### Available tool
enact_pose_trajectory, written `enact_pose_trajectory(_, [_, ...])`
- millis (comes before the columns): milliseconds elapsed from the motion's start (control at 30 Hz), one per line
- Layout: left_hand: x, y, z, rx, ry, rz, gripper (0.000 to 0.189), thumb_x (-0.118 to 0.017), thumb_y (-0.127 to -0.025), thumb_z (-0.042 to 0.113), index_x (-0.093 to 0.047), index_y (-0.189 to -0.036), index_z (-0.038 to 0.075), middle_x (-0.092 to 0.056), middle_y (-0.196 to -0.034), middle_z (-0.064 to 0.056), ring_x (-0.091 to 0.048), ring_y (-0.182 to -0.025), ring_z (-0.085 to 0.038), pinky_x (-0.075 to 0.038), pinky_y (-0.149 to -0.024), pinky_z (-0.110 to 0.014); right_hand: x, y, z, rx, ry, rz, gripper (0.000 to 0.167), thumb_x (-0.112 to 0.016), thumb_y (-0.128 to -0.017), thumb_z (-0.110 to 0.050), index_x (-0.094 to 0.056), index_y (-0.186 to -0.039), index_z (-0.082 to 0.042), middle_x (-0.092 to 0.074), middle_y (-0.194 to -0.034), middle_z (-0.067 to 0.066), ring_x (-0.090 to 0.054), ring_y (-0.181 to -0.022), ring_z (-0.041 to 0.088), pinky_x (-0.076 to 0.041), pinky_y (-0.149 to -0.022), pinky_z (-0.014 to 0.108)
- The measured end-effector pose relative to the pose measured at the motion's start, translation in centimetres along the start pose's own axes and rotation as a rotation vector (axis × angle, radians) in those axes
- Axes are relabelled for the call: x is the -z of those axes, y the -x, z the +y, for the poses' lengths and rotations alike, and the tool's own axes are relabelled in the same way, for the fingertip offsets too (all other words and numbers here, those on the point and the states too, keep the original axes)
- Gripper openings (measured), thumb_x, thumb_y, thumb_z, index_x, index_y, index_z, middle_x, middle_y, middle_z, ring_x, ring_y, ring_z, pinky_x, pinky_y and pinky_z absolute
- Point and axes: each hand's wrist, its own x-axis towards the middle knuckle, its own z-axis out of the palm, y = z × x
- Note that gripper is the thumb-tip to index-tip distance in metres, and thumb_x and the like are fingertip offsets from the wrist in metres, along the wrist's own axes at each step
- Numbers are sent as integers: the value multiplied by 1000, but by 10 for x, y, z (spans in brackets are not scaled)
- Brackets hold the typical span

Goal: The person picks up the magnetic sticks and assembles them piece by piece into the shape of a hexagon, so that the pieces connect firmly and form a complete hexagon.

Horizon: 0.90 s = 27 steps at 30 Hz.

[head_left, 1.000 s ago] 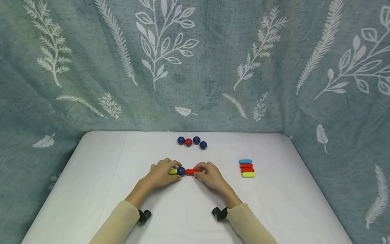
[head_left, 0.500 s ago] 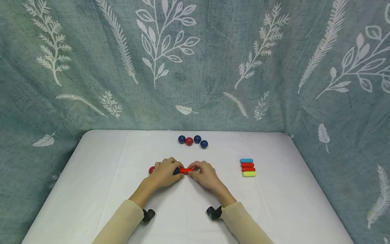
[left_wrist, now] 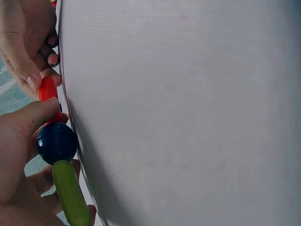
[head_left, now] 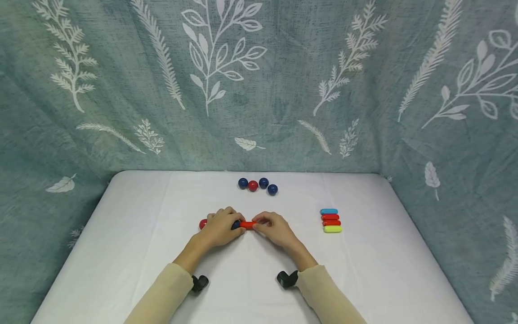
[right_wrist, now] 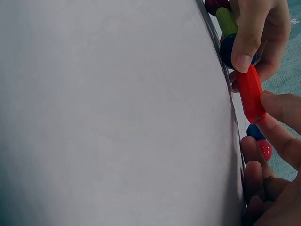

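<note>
My left hand reaches over a joined toy chain and pinches the red magnetic stick near its end at the dark blue ball. From that ball's other side runs a yellow-green stick, lying under the palm and hidden in the head view. A red ball shows at the chain's left end. My right hand pinches the free end of the red stick between thumb and fingertip. A small grey spot marks that end face in the right wrist view.
Three dark blue balls and a red ball sit near the back edge of the white table. To the right lie a blue stick, two red sticks and a yellow-green stick. Behind hangs a leaf-patterned curtain.
My left hand has shifted its grip rightward, from the yellow-green stick to the red stick's near end, so the red ball shows at left. My right hand moved slightly left with the red stick.
</note>
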Motion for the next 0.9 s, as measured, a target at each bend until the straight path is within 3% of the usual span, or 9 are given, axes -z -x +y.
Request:
enact_pose_trajectory(400, [1, 0, 1, 24, 5, -9, 24, -70, -94, 40, -71, -113, 24, -59, -113, -1, -55, -104, -24, -40, -88, -55, 9, 0, -3, -47, -127, 53, 12, -71, -94, -19, -74, -104, -14, -64, -93, 0, -53, -79, 19, -44, -67, 32])
enact_pose_trajectory(500, [1, 0, 2, 31, 4, -16, 25, -69, -94, 40, -71, -113, 24, -60, -114, -1, -55, -104, -24, -40, -88, -55, 17, -4, 2, -64, -125, 122, 12, -70, -95, -20, -74, -104, -13, -66, -95, 0, -56, -80, 19, -47, -67, 32])
enact_pose_trajectory(767, [0, 1, 2, 26, 8, -19, 26, -68, -95, 41, -71, -115, 24, -60, -116, -1, -55, -104, -23, -39, -89, -55, 38, -27, 20, -137, -132, 400, 17, -71, -94, -19, -72, -109, -9, -66, -96, 7, -62, -88, 22, -48, -76, 35])
enact_pose_trajectory(900, [2, -2, 2, 22, 11, -9, 25, -69, -95, 39, -71, -114, 24, -59, -114, 0, -55, -103, -22, -39, -88, -55, 46, -41, 24, -152, -138, 452, 25, -71, -94, -19, -69, -115, -7, -65, -97, 10, -61, -89, 26, -48, -75, 35])
